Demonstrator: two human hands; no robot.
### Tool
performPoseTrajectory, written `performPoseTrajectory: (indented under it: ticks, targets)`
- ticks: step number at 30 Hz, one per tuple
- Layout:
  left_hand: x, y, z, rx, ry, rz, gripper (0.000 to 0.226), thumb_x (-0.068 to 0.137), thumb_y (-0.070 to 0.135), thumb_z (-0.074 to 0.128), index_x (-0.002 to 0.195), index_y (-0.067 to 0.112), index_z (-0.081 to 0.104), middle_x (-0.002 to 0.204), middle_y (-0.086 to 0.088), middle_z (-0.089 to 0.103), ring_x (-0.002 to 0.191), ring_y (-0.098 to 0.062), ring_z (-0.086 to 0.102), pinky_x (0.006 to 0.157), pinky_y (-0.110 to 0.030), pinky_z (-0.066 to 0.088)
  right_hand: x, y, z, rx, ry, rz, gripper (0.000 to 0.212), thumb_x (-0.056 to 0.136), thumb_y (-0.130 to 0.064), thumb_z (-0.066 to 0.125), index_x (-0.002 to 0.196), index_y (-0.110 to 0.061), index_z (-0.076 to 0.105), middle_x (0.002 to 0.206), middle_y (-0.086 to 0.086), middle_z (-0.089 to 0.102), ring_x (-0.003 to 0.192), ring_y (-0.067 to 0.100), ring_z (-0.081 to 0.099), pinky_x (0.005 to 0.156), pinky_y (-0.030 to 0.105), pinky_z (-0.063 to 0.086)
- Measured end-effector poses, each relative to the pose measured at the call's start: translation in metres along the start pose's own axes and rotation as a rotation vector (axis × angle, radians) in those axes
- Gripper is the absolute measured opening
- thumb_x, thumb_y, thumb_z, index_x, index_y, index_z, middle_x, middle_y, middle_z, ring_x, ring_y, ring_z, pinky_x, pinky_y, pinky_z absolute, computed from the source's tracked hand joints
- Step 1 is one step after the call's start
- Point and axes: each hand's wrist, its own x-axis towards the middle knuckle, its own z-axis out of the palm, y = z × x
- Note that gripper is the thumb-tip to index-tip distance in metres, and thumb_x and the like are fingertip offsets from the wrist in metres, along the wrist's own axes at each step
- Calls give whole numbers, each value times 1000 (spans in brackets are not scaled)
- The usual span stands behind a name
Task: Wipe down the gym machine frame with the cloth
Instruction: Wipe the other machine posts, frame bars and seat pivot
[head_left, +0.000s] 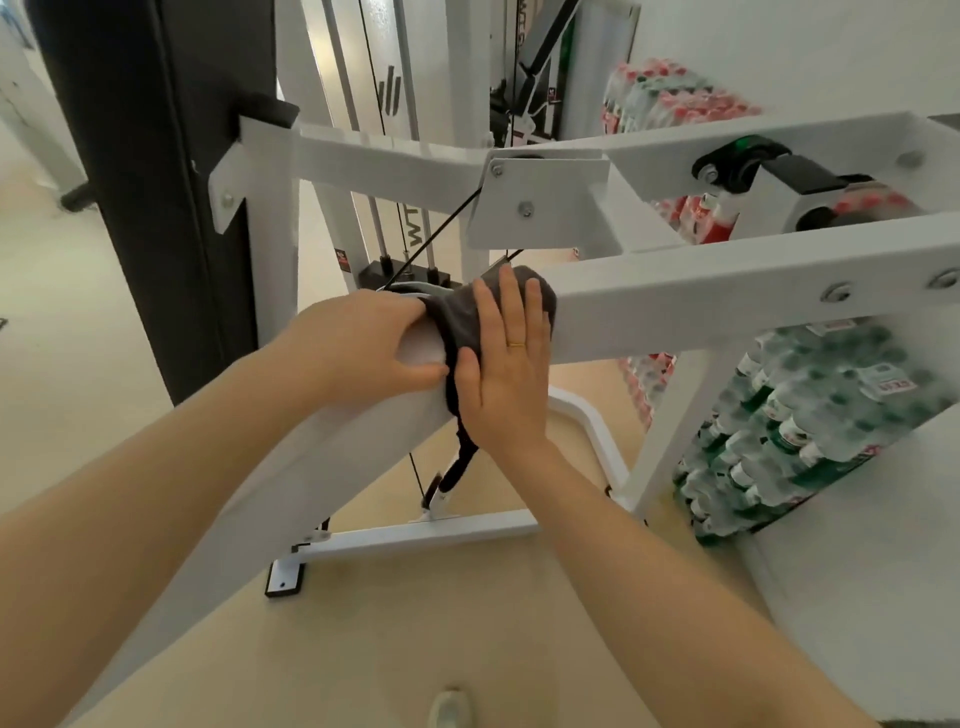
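The grey cloth (470, 317) lies draped over the bend of the white frame beam (727, 306), pinned under the right hand (506, 358), whose fingers lie straight and flat on it, likely to spread pressure for a wipe. Just left of those fingers, the left hand (363, 345) curls round the beam, thumb beneath, seemingly bracing and trapping the cloth's edge.

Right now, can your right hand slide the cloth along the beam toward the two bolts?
Probably yes: the right hand presses the cloth flat on the beam, which looks bare up to the bolts.
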Motion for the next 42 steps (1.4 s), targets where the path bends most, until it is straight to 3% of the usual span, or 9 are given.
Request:
performPoseTrajectory:
  ticks: [7,13,17,20,23,27,30,35,42]
  targets:
    - [49,11,-4,29,-107,158,74,79,50,61,143,32,27,134,4,47,117,-17,47,96,-31,38,30,90,-49,-399,119,108,58,84,-23,38,139,-7,36,147,21,34,138,32,16,116,38,4]
    - [70,13,1,-8,-152,375,63,88,38,56,144,27,29,152,10,23,136,-16,29,108,-29,24,45,93,-59,-184,292,446,65,84,-23,24,143,4,28,153,22,14,142,39,5,116,27,-8]
    - [75,11,2,-40,-110,441,51,83,43,58,129,20,52,135,5,48,123,-19,44,96,-24,33,40,35,-19,-135,283,405,59,89,-30,23,140,-7,41,153,20,20,141,42,5,114,33,-8]
    - [77,7,7,-33,-73,410,28,70,48,46,68,21,47,78,6,50,82,-22,51,67,-22,29,29,6,-1,-130,196,274,51,93,-32,25,128,-15,57,142,9,45,139,33,18,113,41,0]
    - [78,6,10,-56,-54,438,36,76,47,51,84,12,54,88,1,55,87,-20,49,72,-22,31,35,23,-14,-250,149,185,47,92,-33,30,119,-17,64,126,3,59,132,29,33,111,41,4]
    - [75,4,8,-79,-59,463,88,54,63,31,120,9,53,123,-3,55,112,-20,48,90,-28,34,63,65,-49,-421,138,163,42,89,-31,35,99,-17,73,107,0,69,112,28,56,104,35,15]
    - [73,7,6,-33,-108,420,68,72,53,45,124,8,49,129,-3,50,117,-22,46,95,-36,37,71,96,-77,-476,102,118,46,92,-27,29,108,-14,70,114,3,68,113,26,57,99,31,21]
    - [75,9,4,-22,-105,414,50,82,33,60,125,11,49,129,-2,50,118,-21,45,96,-35,39,78,124,-110,-529,142,419,67,90,-35,11,122,-1,60,132,12,55,136,27,33,113,37,8]
    - [85,42,8,137,-9,333,31,84,34,54,88,12,32,91,-1,41,86,-22,40,68,-31,32,71,81,-72,-454,-33,-56,39,92,-23,37,108,-7,69,104,9,70,104,27,63,92,35,31]
